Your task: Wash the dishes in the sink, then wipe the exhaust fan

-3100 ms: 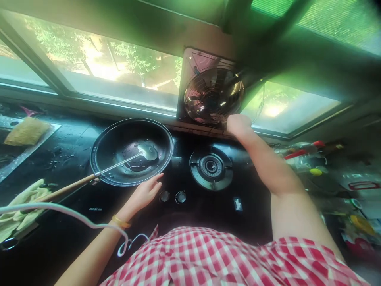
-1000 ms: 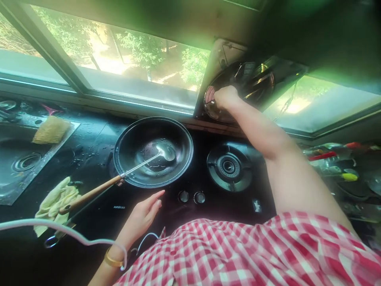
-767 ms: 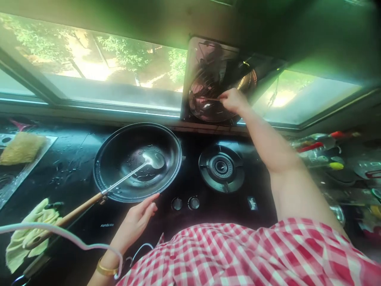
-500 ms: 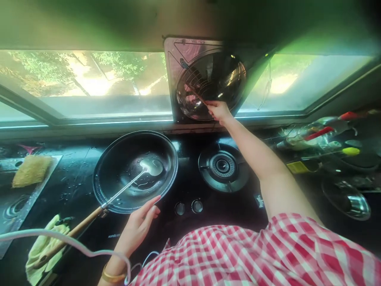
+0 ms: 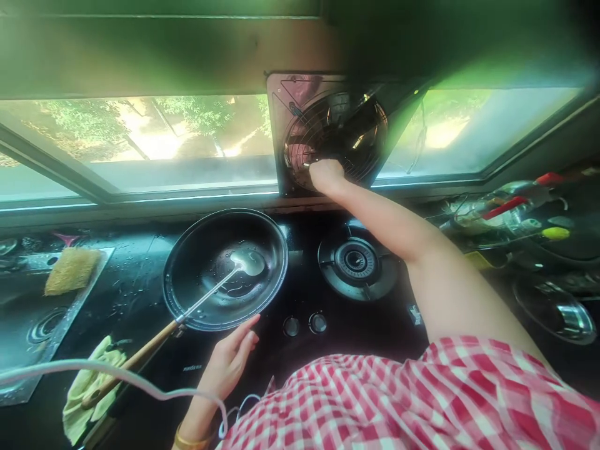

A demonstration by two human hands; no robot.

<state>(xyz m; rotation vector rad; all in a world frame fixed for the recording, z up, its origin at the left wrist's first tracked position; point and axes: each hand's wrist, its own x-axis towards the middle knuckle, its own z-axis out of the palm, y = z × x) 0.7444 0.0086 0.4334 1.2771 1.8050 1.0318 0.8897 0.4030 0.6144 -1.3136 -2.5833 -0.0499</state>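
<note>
My right hand [image 5: 327,175] reaches up to the metal grille of the window exhaust fan [image 5: 335,134], its fingers closed against the lower left of the grille; what they grip is hidden. My left hand [image 5: 230,361] rests on the black stove top [image 5: 262,350] with its fingers stretched out, fingertips just below the rim of the black wok [image 5: 225,269]. A ladle with a wooden handle [image 5: 187,309] lies in the wok, its bowl in a little liquid.
An unlit burner [image 5: 357,264] and two knobs [image 5: 304,324] sit right of the wok. A yellow cloth [image 5: 89,400] and a sponge [image 5: 71,270] lie at the left by the sink. Bottles and a steel bowl [image 5: 555,307] crowd the right. A white cable [image 5: 117,378] crosses the front.
My right hand has moved left and slightly down across the fan grille, and the thin stick seen in it earlier no longer shows. The left hand has stayed by the wok's rim.
</note>
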